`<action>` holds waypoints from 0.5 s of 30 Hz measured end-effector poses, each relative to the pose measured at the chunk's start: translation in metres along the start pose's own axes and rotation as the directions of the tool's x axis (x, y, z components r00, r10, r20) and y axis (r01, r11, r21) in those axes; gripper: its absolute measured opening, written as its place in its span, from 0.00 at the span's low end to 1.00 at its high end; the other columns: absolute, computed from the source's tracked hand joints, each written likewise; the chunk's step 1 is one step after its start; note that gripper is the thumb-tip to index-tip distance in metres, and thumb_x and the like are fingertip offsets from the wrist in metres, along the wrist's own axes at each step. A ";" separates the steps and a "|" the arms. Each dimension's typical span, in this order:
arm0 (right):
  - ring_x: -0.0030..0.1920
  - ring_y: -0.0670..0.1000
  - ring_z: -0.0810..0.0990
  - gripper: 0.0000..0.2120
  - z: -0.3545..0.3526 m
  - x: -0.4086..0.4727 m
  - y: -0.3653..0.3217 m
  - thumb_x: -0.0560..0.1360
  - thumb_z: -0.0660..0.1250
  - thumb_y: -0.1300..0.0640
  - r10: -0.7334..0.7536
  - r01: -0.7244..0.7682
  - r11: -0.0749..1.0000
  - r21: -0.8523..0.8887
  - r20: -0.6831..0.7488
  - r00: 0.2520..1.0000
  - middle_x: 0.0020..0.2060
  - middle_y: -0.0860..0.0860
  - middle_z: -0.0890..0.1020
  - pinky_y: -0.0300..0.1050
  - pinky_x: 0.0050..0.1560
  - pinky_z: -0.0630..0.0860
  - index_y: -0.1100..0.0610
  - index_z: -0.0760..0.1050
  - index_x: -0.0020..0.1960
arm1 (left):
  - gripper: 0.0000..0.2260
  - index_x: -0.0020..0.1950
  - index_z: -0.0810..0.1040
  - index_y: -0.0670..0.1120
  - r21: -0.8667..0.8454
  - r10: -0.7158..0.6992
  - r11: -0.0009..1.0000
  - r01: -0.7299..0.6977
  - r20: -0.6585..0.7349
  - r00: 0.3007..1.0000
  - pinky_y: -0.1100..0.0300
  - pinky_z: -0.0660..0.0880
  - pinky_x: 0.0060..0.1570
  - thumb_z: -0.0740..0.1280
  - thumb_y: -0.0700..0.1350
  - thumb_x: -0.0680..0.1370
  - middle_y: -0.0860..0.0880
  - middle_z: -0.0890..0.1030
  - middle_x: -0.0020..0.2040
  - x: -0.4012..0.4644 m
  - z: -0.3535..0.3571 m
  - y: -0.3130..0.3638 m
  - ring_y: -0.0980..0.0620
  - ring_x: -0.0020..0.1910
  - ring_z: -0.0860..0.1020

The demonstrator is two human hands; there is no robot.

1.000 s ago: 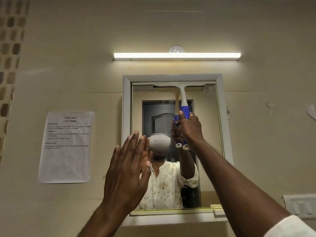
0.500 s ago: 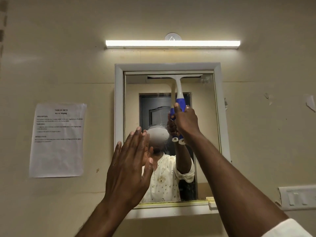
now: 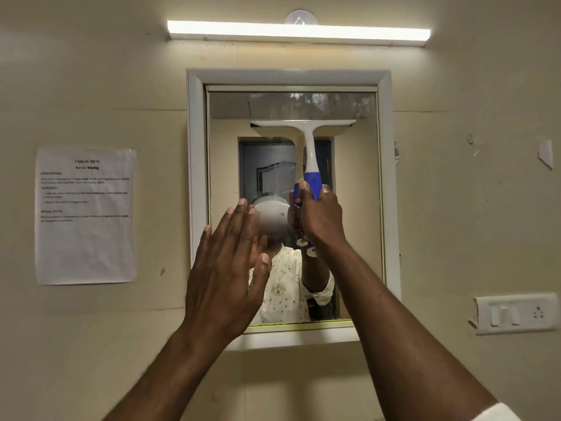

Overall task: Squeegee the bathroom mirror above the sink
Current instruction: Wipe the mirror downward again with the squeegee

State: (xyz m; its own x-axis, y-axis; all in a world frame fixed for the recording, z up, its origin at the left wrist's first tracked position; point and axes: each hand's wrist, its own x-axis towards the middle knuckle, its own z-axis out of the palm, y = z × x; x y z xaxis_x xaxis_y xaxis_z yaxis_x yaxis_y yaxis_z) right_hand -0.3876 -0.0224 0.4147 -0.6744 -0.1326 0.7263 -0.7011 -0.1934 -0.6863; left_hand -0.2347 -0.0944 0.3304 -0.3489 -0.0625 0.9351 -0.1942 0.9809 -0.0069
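Note:
A mirror in a white frame hangs on the beige wall. A white squeegee with a blue grip has its blade pressed flat on the glass, a little below the top edge. My right hand is closed around the blue grip. A smeared, wet band shows on the glass above the blade. My left hand is raised in front of the mirror's lower left, fingers straight and close together, holding nothing. The sink is out of view.
A lit tube light runs above the mirror. A printed paper sheet is stuck to the wall on the left. A white switch plate sits at the right. The mirror reflects a person and a dark door.
The squeegee blade has come down from the mirror's top edge, leaving a streaked band above it. My right hand came down with it. My left hand stays raised and flat.

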 end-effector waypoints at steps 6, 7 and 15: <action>0.37 0.43 0.75 0.13 -0.003 -0.029 0.023 0.79 0.58 0.46 0.012 -0.012 1.000 -0.003 0.012 1.000 0.39 0.44 0.72 0.30 0.33 0.67 0.54 0.66 0.56 | 0.29 0.78 0.47 0.54 -0.011 -0.022 1.000 0.022 0.020 1.000 0.51 0.46 0.75 0.53 0.52 0.79 0.55 0.47 0.78 -0.010 0.003 -0.002 0.57 0.77 0.46; 0.37 0.43 0.75 0.12 -0.004 -0.036 0.028 0.79 0.58 0.46 0.013 -0.013 1.000 -0.003 0.020 1.000 0.39 0.43 0.72 0.29 0.32 0.67 0.54 0.66 0.56 | 0.29 0.78 0.46 0.54 -0.013 -0.030 0.999 0.031 0.027 0.999 0.51 0.46 0.75 0.54 0.51 0.79 0.55 0.47 0.78 -0.014 0.003 -0.002 0.57 0.77 0.46; 0.47 0.50 0.78 0.17 -0.010 -0.081 0.064 0.79 0.59 0.45 0.069 -0.068 0.998 -0.015 0.036 0.997 0.48 0.50 0.77 0.50 0.50 0.80 0.56 0.68 0.60 | 0.28 0.78 0.50 0.51 -0.008 -0.069 0.998 0.069 0.076 0.995 0.52 0.46 0.75 0.53 0.52 0.79 0.54 0.48 0.78 -0.036 0.007 -0.001 0.57 0.77 0.47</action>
State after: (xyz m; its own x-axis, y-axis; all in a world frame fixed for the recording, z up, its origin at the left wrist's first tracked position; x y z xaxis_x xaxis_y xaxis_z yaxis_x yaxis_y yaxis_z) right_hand -0.3798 -0.0147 0.3112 -0.7122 -0.1806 0.6784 -0.6570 -0.1689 -0.7347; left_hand -0.2286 -0.0947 0.2943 -0.4036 -0.1434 0.9036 -0.2105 0.9757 0.0609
